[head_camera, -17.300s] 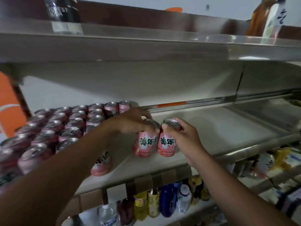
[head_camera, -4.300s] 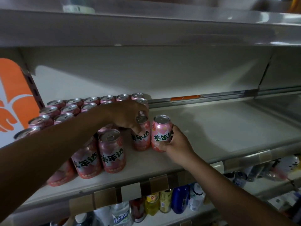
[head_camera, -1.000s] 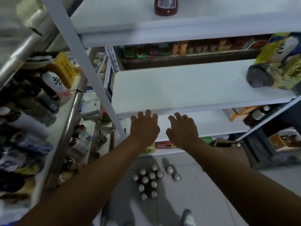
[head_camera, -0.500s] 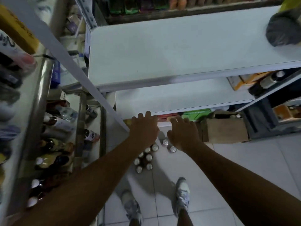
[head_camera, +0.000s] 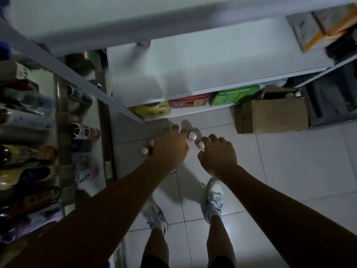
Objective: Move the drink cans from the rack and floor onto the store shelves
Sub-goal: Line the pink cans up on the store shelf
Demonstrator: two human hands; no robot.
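Seen from above, several drink cans stand on the tiled floor in front of a white rack. One silver can top shows between my hands, another can top by my right fingers, and a third can left of my left hand. My left hand hovers over the cluster and hides most of it, fingers spread, holding nothing. My right hand is beside it, fingers apart and empty.
The white rack has boxes under its lowest board: yellow, red, green. A cardboard box sits on the floor to the right. Bottle-filled store shelves line the left. My shoes stand on the tiles.
My view has tipped further down toward the floor. Both empty hands have lowered over the cans on the floor, and the left hand now covers most of them.
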